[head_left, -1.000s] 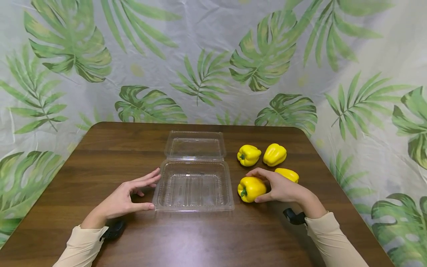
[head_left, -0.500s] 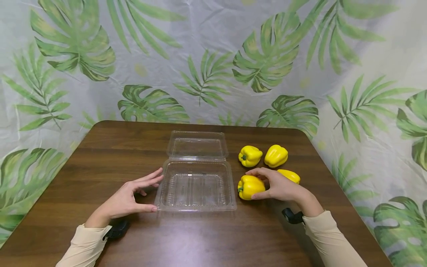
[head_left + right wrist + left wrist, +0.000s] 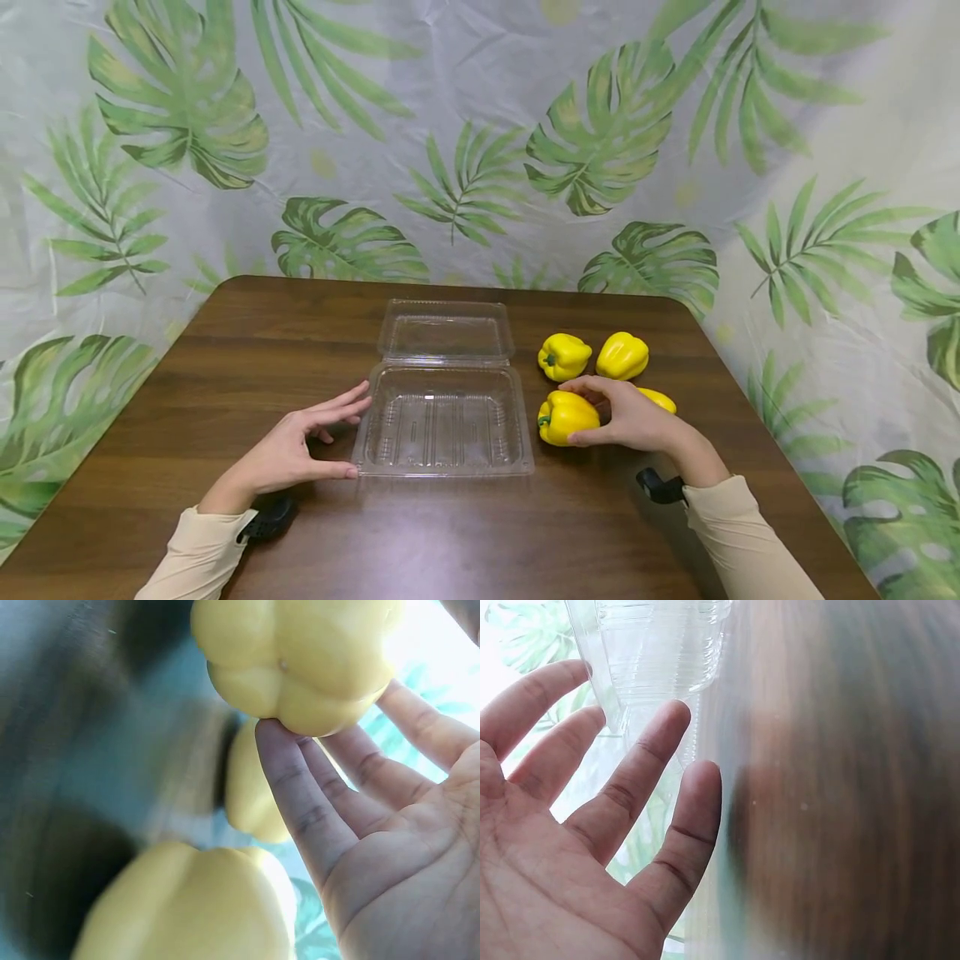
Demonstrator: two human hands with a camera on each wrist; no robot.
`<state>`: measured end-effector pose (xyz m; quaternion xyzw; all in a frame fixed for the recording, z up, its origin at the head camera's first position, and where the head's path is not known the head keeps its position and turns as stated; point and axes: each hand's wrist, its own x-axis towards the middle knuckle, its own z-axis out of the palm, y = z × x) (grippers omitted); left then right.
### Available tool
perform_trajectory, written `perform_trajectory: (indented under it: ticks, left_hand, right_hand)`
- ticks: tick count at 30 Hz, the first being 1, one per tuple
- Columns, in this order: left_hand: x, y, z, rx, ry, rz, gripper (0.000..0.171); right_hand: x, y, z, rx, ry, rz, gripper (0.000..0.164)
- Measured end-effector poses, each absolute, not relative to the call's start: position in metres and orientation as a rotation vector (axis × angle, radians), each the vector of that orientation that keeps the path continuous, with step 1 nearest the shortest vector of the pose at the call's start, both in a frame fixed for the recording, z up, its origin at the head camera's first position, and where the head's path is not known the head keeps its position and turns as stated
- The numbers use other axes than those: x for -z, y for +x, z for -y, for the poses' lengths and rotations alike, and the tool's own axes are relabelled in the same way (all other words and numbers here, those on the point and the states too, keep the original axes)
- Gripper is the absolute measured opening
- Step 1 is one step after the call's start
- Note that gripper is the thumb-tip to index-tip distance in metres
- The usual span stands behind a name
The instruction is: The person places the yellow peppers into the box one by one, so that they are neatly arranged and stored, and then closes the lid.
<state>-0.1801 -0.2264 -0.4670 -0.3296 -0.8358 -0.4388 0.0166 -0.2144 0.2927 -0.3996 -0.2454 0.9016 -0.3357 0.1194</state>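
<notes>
My right hand [image 3: 633,421] grips a yellow bell pepper [image 3: 567,418], thumb in front and fingers behind; its green stem faces left. In the right wrist view the pepper's lobed bottom [image 3: 292,652] meets my fingertips. A clear plastic clamshell container [image 3: 442,425] lies with its lid [image 3: 447,331] folded back on the dark wood table. My left hand [image 3: 288,454] is at the container's left side, thumb by the near corner, fingers spread and fairly straight. In the left wrist view the fingertips are right at the container wall [image 3: 600,675].
Behind the gripped pepper stand two more yellow peppers, one stem-out [image 3: 565,357] and another [image 3: 622,356] to its right. A further pepper [image 3: 660,400] is partly hidden by my right hand. A leaf-patterned cloth [image 3: 465,167] hangs behind the table [image 3: 247,358].
The gripped pepper has turned slightly, its stem now pointing farther left, with my right thumb farther along its front. My left hand stays by the container. The head view has shifted a little.
</notes>
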Motion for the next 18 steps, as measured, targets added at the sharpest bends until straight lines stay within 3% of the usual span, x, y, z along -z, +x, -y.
perform_trajectory:
  ticks: [18]
  left_hand:
    - [0.465,-0.178,0.227,1.381,-1.014,2.609,0.085]
  right_hand:
    - [0.369,-0.228,-0.285,1.04,-0.658,-2.674,0.068]
